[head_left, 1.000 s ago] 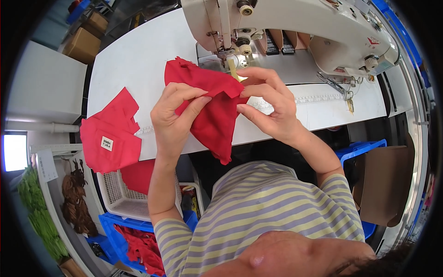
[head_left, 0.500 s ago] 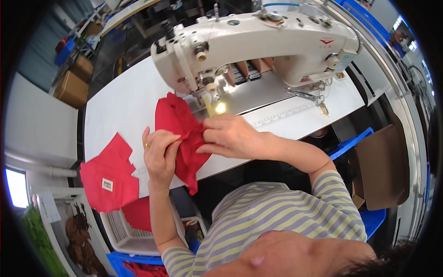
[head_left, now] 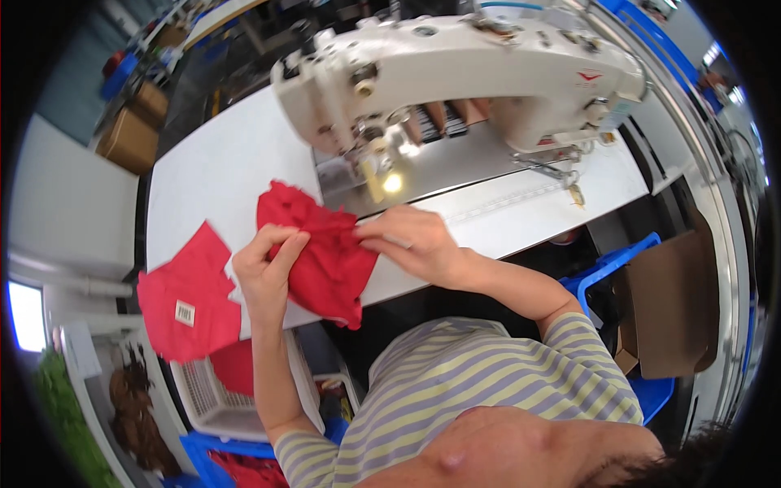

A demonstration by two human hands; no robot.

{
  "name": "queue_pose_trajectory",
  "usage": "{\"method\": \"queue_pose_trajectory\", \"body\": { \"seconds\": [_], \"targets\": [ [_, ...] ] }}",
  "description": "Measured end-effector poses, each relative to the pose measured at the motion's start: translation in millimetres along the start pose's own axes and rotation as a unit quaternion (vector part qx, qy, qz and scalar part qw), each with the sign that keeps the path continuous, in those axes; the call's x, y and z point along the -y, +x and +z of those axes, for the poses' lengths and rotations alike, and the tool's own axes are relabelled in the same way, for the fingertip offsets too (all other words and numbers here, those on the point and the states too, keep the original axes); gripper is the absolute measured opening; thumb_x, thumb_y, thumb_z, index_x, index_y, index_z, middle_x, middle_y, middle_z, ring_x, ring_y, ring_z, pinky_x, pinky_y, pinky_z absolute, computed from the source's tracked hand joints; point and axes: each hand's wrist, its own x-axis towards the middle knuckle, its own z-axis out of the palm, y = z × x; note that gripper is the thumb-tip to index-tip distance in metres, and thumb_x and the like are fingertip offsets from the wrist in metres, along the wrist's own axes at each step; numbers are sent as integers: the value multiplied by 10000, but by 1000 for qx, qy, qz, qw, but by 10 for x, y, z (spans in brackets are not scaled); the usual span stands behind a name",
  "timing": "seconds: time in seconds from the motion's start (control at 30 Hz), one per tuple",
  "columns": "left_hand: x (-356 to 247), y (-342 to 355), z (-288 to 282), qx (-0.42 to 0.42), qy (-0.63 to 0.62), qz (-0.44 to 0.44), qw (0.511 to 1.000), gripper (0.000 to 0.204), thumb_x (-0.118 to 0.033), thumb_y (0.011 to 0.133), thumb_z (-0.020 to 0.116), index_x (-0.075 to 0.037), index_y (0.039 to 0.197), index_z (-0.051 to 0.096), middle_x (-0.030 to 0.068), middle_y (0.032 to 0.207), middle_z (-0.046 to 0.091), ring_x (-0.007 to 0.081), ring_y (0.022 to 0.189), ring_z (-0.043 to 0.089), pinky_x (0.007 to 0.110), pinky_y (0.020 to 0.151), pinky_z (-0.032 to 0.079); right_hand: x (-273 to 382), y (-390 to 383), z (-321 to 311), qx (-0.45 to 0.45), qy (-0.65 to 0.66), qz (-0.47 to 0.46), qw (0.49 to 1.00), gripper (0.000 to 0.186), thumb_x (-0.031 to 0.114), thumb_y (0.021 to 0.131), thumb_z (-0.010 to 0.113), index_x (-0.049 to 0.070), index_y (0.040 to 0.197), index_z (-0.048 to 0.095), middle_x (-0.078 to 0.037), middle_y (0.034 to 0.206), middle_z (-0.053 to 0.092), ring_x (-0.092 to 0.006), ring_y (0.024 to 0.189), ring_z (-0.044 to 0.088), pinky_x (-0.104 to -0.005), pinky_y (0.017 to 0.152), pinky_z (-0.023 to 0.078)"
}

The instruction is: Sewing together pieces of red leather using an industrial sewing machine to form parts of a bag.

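A crumpled piece of red fabric (head_left: 329,272) is stretched between my two hands at the front edge of the sewing table. My left hand (head_left: 264,264) pinches its left side between thumb and fingers. On the fabric's right edge, my right hand (head_left: 415,244) is closed in a pinch. Just beyond my hands stands a white sewing machine (head_left: 455,73), its lamp lit beside the needle area. A second red fabric piece (head_left: 199,276) with a small white label (head_left: 185,313) lies at the table's left corner, partly hanging over the edge.
Below the table's left corner, a white plastic basket (head_left: 191,398) holds more red fabric. A blue crate with red cloth stands lower down. On the right are a blue bin (head_left: 606,264) and an open cardboard box (head_left: 675,301). A ruler strip (head_left: 512,195) runs along the white table (head_left: 211,163).
My hands have moved apart, drawing the red fabric out between them and slightly away from the needle. My left hand has shifted left. The whole view has tilted a little.
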Motion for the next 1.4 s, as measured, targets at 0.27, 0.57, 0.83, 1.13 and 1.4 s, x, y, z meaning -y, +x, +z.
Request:
{"method": "queue_pose_trajectory", "body": {
  "seconds": [0.27,0.57,0.83,1.13,1.4],
  "targets": [
    [53,-65,-94,52,-41,-55,996,89,14,782,708,36,863,676,10,765,648,58,728,569,191,682,440,25,41,-118,68,201,256,943,152,142,842,694,44,957,710,-33,852,706,-105,777,617,-262,688,447],
    [76,-91,-103,50,-20,-38,998,73,8,796,698,34,864,705,25,772,664,63,723,582,195,676,448,38,73,-144,111,183,265,940,131,138,852,687,20,899,719,-50,797,694,-95,711,583,-250,646,447],
    [106,-90,-92,51,-54,-46,996,73,47,794,683,44,867,693,13,750,631,59,719,544,194,681,420,64,70,-136,123,161,278,939,143,118,852,689,-22,882,687,-55,773,687,-73,664,575,-233,623,477],
    [308,-177,-714,74,0,-150,986,137,-30,841,652,24,960,693,-4,822,650,49,756,555,195,674,425,226,251,339,118,113,86,983,124,61,840,687,2,948,671,-86,807,685,-130,677,648,-263,617,515],
    [-740,94,-1016,79,526,120,838,124,-54,865,515,-20,868,634,97,797,594,231,788,574,330,821,400,408,322,1143,47,104,-155,981,299,39,708,668,-8,995,599,-122,826,666,-274,802,680,-360,731,556]
  ]
}}
